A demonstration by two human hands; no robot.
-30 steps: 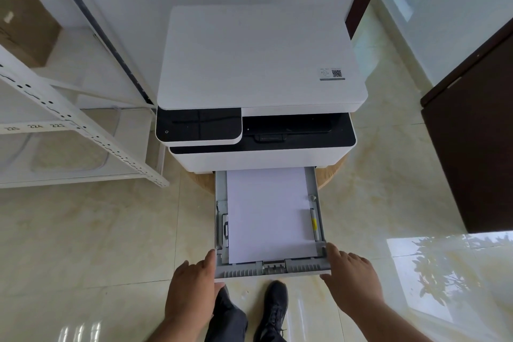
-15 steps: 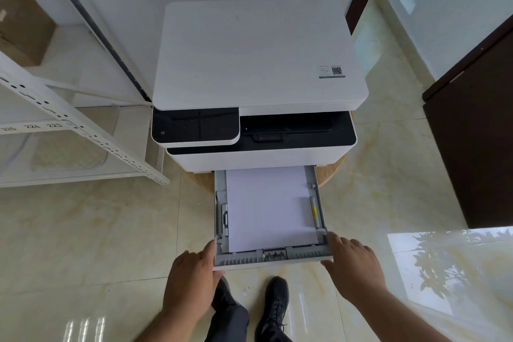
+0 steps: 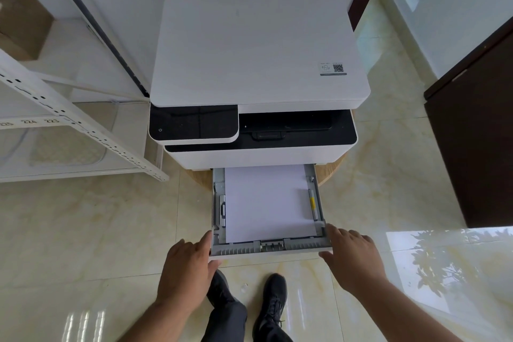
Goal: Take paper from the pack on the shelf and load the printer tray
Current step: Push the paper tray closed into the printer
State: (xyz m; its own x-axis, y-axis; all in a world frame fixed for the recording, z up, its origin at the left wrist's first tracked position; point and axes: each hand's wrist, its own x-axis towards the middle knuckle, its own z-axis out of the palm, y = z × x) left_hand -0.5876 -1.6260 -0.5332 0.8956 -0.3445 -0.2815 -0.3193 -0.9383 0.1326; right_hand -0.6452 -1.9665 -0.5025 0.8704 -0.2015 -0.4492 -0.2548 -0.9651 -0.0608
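Paper (image 3: 268, 203), a flat white stack with crisp square edges, lies in the half-drawn tray (image 3: 270, 248) at the foot of the printer (image 3: 261, 64); we read this as loading done and closing under way. From left to right: a white perforated-steel shelf (image 3: 83, 130) stands beside the printer, apart from it. Our left hand (image 3: 186, 272) cups the tray's near left corner, thumb against the side wall, fingers spread rather than clenched. The tray is grey moulded plastic with a ribbed front lip, and its side guides sit close against the sheets, presumably to keep them square. Our right hand (image 3: 351, 258) mirrors the left at the right corner, likewise loosely spread; paired holds should keep the tray from skewing. Glossy pale tile floor (image 3: 83, 230) lies beneath.
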